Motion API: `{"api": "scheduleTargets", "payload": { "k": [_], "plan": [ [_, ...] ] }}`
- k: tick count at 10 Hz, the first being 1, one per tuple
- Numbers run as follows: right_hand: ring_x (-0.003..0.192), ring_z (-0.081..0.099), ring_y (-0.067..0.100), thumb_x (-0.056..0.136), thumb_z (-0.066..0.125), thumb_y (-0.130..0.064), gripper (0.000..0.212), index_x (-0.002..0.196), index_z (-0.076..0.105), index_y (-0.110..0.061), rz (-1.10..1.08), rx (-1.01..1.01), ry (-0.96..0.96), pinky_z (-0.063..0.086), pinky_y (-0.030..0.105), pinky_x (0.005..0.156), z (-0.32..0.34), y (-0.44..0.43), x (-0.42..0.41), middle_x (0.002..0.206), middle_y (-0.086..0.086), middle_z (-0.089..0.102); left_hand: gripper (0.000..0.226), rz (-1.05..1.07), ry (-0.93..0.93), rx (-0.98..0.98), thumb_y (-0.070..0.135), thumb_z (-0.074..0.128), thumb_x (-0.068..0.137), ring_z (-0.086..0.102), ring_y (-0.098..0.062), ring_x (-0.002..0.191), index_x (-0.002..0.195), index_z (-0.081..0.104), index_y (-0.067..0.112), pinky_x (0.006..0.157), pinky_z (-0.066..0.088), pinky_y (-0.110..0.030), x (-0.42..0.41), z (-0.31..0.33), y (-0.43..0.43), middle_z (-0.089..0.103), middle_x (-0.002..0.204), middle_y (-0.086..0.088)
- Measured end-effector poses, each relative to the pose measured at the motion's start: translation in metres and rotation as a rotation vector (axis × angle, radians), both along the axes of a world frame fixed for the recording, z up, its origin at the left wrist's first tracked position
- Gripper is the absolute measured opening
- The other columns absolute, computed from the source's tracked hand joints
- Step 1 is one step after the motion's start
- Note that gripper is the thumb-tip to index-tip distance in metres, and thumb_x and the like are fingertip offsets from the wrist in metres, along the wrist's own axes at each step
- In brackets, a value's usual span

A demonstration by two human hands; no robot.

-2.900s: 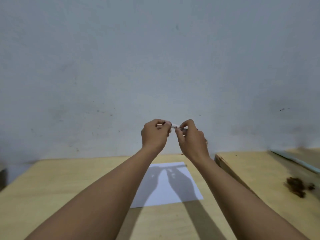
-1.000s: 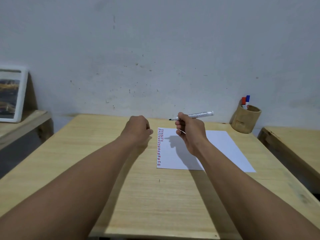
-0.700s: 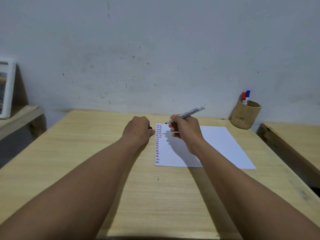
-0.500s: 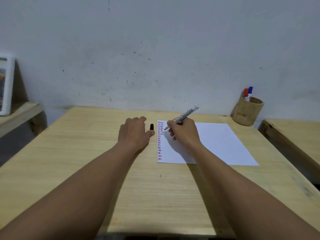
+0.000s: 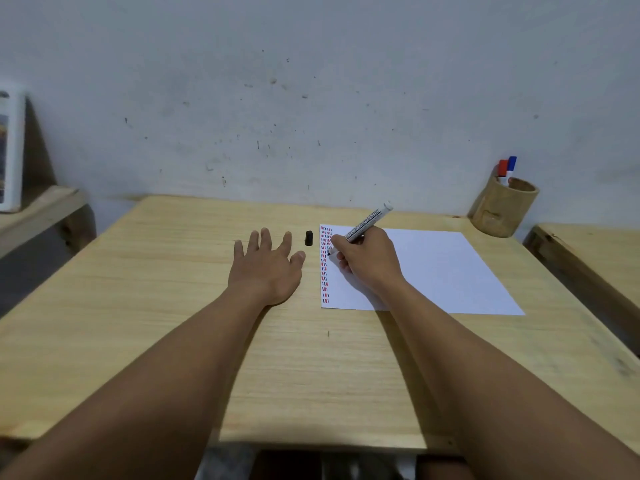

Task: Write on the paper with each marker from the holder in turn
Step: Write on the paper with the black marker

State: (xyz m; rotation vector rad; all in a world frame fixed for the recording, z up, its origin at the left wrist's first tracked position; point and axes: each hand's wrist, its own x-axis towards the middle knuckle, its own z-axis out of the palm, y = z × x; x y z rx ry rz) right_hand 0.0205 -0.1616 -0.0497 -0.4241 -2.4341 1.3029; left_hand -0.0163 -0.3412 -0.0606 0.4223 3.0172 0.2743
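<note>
A white sheet of paper [image 5: 440,268] lies on the wooden table [image 5: 173,306], with a column of short red, blue and black dashes along its left edge. My right hand [image 5: 367,261] grips an uncapped black marker [image 5: 369,220], tip down on the paper beside the dashes. The marker's black cap [image 5: 309,238] stands on the table just left of the paper. My left hand [image 5: 266,265] rests flat on the table, fingers spread, beside the cap. A bamboo holder [image 5: 502,211] at the back right contains a red marker [image 5: 502,168] and a blue marker [image 5: 512,164].
A wall runs right behind the table. A second wooden surface [image 5: 595,258] adjoins on the right, past a gap. On the left a lower shelf [image 5: 38,209] carries a framed picture [image 5: 8,150] leaning upright.
Both hands uncapped the marker, then came down to the table. My left hand set the cap down and opened flat. My right hand lowered the marker tip onto the paper.
</note>
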Motion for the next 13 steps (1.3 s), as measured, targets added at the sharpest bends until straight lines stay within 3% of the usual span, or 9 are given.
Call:
{"api": "scheduleTargets", "payload": {
  "k": [4, 6, 7, 8, 9, 10, 11, 12, 13],
  "plan": [
    [0.048, 0.058, 0.002, 0.085, 0.066, -0.024, 0.026, 0.07, 0.068, -0.003, 0.016, 0.022, -0.02, 0.039, 0.019, 0.047, 0.001, -0.001, 0.0, 0.054, -0.005, 0.067, 0.065, 0.005, -0.008, -0.022, 0.056, 0.009, 0.103, -0.011, -0.029, 0.158, 0.163, 0.0, 0.031, 0.125, -0.008, -0.052, -0.001, 0.0, 0.001, -0.007, 0.171, -0.012],
    [0.056, 0.065, 0.008, 0.085, 0.066, -0.026, 0.024, 0.076, 0.072, -0.005, -0.045, -0.098, 0.026, 0.045, 0.024, 0.055, 0.004, 0.001, 0.0, 0.063, -0.004, 0.072, 0.066, 0.014, -0.011, 0.0, 0.056, 0.012, 0.103, -0.008, -0.028, 0.158, 0.163, 0.004, 0.031, 0.125, -0.007, -0.051, -0.001, 0.001, 0.001, -0.004, 0.171, -0.012],
    [0.051, 0.063, 0.012, 0.084, 0.065, -0.026, 0.023, 0.08, 0.072, -0.004, -0.057, -0.232, 0.053, 0.056, 0.036, 0.063, 0.008, 0.002, -0.001, 0.064, -0.002, 0.071, 0.065, 0.04, -0.014, 0.043, 0.053, 0.02, 0.102, 0.001, -0.031, 0.158, 0.162, 0.016, 0.028, 0.125, -0.002, -0.054, -0.004, 0.003, 0.004, 0.008, 0.171, -0.014],
    [0.054, 0.061, 0.014, 0.082, 0.068, -0.031, 0.023, 0.086, 0.072, -0.008, -0.046, -0.266, 0.061, 0.055, 0.039, 0.065, 0.012, 0.003, -0.003, 0.066, -0.001, 0.07, 0.06, 0.068, 0.059, 0.116, 0.047, 0.033, 0.1, 0.029, -0.036, 0.148, 0.155, 0.032, 0.023, 0.12, 0.018, -0.056, -0.006, 0.01, 0.011, 0.039, 0.157, -0.013],
    [0.056, 0.06, 0.017, 0.083, 0.071, -0.035, 0.024, 0.092, 0.072, -0.013, -0.033, -0.284, 0.072, 0.056, 0.042, 0.068, 0.017, 0.004, -0.003, 0.075, 0.004, 0.071, 0.059, 0.027, 0.158, 0.241, 0.044, 0.047, 0.099, 0.047, -0.036, 0.133, 0.155, 0.034, 0.027, 0.106, 0.038, -0.049, -0.008, 0.019, 0.018, 0.054, 0.144, -0.011],
    [0.058, 0.061, 0.016, 0.088, 0.07, -0.029, 0.02, 0.093, 0.071, -0.01, -0.006, -0.329, 0.074, 0.054, 0.034, 0.058, 0.023, 0.006, 0.001, 0.076, 0.005, 0.068, 0.053, -0.055, 0.195, 0.261, 0.038, 0.053, 0.1, 0.053, -0.033, 0.128, 0.152, 0.042, 0.032, 0.101, 0.045, -0.047, -0.013, 0.021, 0.024, 0.06, 0.135, -0.009],
    [0.059, 0.061, 0.015, 0.091, 0.063, -0.025, 0.021, 0.087, 0.071, -0.006, 0.01, -0.432, 0.085, 0.052, 0.03, 0.057, 0.03, 0.009, 0.006, 0.073, 0.002, 0.066, 0.036, -0.076, 0.24, 0.26, 0.027, 0.055, 0.101, 0.06, -0.03, 0.118, 0.136, 0.062, 0.027, 0.093, 0.048, -0.041, -0.018, 0.022, 0.026, 0.07, 0.122, -0.006],
    [0.055, 0.058, 0.014, 0.091, 0.062, -0.02, 0.02, 0.084, 0.07, -0.004, 0.019, -0.485, 0.1, 0.049, 0.028, 0.052, 0.035, 0.012, 0.012, 0.068, 0.002, 0.065, 0.024, -0.029, 0.25, 0.374, 0.018, 0.058, 0.098, 0.067, -0.025, 0.103, 0.116, 0.073, 0.021, 0.083, 0.05, -0.035, -0.017, 0.025, 0.026, 0.076, 0.108, 0.0],
    [0.05, 0.054, 0.012, 0.092, 0.067, -0.02, 0.019, 0.091, 0.07, -0.002, 0.021, -0.533, 0.119, 0.048, 0.024, 0.049, 0.042, 0.015, 0.018, 0.067, 0.002, 0.063, 0.018, 0.058, 0.175, 0.621, 0.018, 0.06, 0.096, 0.065, -0.017, 0.084, 0.105, 0.074, 0.017, 0.074, 0.045, -0.027, -0.009, 0.04, 0.031, 0.076, 0.1, 0.002]
  ]
}}
